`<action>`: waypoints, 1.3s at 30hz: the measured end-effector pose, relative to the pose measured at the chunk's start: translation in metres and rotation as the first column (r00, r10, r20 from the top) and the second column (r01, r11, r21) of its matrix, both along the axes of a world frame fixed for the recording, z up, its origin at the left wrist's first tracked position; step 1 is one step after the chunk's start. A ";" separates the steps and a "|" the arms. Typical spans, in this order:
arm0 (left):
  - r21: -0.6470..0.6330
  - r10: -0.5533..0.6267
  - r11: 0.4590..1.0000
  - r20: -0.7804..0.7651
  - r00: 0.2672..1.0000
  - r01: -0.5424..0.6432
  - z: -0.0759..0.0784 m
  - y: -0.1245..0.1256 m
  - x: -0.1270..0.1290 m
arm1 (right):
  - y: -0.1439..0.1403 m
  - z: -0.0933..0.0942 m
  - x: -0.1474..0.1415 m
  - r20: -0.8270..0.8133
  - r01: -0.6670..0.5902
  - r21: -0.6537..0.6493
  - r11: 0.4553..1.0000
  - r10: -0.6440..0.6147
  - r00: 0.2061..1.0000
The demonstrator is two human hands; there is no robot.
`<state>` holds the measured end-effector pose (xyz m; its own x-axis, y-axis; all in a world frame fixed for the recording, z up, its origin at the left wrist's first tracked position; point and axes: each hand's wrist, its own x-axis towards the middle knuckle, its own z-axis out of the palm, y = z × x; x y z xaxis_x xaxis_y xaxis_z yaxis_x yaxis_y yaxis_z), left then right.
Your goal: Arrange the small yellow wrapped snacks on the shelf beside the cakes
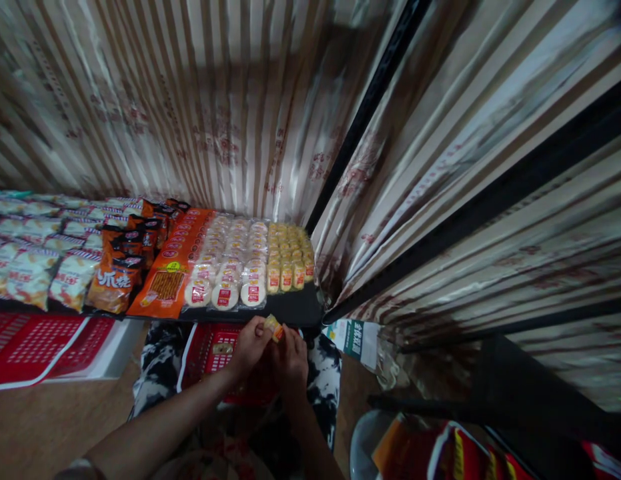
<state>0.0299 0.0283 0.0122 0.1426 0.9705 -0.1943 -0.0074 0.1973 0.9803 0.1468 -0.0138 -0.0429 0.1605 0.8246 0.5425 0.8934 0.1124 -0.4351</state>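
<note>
Both forearms rise from the bottom edge and meet over a red plastic mesh basket [213, 350] resting on the person's lap. Between them sits a small yellow wrapped snack packet [273, 327], held just below the front edge of the dark shelf [295, 308]. Left hand [249, 347] has its fingers closed on the packet's left end; right hand [291, 357] is curled right beside it, touching or nearly touching the packet, though whether those fingers actually pinch it cannot be told in the dim light.

Directly above, on the shelf, stand tight rows of matching small yellow packets [289, 257], next to round white buns in clear wrappers [229, 267], a flat orange pack of stick snacks [176, 267] and dark orange crisp bags [121, 267].

Risks, as a judgement: the packet is pinched only by its end, so it could slip and drop into the basket or past it to the wooden floor [50, 420]. The yellow rows are packed close, so a nudge against the front row could topple neighbours off the shelf edge.
</note>
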 end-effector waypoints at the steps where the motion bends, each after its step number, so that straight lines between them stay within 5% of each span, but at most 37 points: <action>1: 0.026 -0.006 1.000 -0.038 0.999 0.007 0.001 0.002 0.001 | 0.002 0.000 0.002 0.010 0.000 0.007 1.000 0.000 1.000; 15: 0.186 -0.027 0.979 -0.273 0.962 0.080 0.028 0.048 0.042 | 0.032 0.030 0.021 -0.048 0.107 -0.018 0.994 -0.108 0.993; 21: 0.244 -0.059 0.957 -0.366 0.929 0.158 0.030 0.065 0.060 | 0.049 0.030 0.026 -0.111 0.209 0.039 0.977 -0.204 0.973; 39: 0.340 -0.095 0.887 -0.527 0.845 0.312 0.034 0.103 0.088 | 0.091 0.004 0.032 -0.205 0.243 0.103 0.964 -0.219 0.954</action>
<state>0.1179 0.1313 0.0458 0.3386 0.9352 0.1033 0.4817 -0.2666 0.8348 0.1789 0.0777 -0.0387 0.4490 0.6795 0.5803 0.8033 -0.0225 -0.5952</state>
